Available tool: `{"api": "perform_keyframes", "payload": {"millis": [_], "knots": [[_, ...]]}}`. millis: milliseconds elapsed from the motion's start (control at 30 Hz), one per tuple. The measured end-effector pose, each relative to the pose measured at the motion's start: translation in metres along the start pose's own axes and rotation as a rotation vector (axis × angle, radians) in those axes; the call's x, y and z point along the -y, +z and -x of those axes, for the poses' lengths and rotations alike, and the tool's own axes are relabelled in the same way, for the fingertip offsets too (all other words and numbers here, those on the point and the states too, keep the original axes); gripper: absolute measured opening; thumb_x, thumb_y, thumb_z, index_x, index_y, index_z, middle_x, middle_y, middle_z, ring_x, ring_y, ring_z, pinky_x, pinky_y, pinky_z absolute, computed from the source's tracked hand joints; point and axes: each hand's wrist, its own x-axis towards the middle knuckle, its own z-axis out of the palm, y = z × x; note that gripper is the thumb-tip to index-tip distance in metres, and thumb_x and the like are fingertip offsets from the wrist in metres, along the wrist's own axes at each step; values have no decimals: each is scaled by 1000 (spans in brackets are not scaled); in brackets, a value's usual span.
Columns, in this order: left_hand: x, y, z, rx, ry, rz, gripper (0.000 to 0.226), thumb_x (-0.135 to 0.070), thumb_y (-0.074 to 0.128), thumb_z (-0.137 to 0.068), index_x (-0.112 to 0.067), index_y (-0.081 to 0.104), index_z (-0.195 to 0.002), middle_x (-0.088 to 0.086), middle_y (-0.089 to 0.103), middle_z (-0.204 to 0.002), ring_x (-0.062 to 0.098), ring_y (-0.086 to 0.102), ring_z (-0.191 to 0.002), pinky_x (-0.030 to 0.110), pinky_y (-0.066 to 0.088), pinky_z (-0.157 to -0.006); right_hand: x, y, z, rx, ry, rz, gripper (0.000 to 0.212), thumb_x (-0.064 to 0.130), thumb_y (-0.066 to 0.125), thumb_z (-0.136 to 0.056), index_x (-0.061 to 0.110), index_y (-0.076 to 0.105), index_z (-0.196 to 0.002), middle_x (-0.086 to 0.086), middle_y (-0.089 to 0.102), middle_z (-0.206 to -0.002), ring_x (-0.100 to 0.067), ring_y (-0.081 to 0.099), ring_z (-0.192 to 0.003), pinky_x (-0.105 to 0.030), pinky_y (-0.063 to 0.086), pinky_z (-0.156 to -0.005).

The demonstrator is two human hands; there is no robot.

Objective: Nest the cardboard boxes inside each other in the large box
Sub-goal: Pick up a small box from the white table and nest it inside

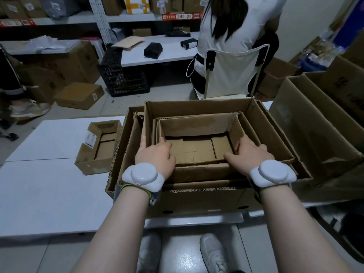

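The large open cardboard box [197,200] stands on the white table, straight in front of me. Several smaller open boxes sit nested inside it; the innermost box [197,125] is in the middle, tilted slightly. My left hand [155,154] grips the innermost box's near left corner, fingers over the rim. At the near right corner my right hand [246,152] holds the same box. A small open box [88,154] with a white label lies on the table to the left, apart from the stack.
A second large open carton [315,123] stands at the right. A person in white sits on a chair [232,71] just beyond the boxes. Behind are a black crate [124,79], shelves with parcels and cartons on the floor. The white table [49,184] spreads left.
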Motion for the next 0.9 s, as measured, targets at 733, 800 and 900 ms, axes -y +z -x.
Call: {"api": "perform_keyframes", "payload": {"millis": [733,800,900], "knots": [[-3,7,-15,297,29,63,47,-44,26,-99,-32,39,-142,8,-1,-162,29,39,-136,40,27,-113,8,1,-11,108,70,70,56,52,48,-86,15,45,-128,-9,46,-135,-35,39,-128,-49,43,-99],[-2,7,-16,330,24,83,46,-44,27,-99,-32,40,-142,9,-3,-162,30,32,-140,42,12,-119,9,1,-11,105,74,70,57,53,47,-87,15,44,-130,-10,45,-136,-34,39,-128,-48,43,-99],[-2,8,-19,348,25,95,47,-45,28,-99,-31,40,-142,9,-4,-161,31,31,-141,43,11,-119,8,1,-10,101,72,70,60,54,47,-87,15,42,-132,-11,45,-137,-34,40,-128,-46,44,-98]]}}
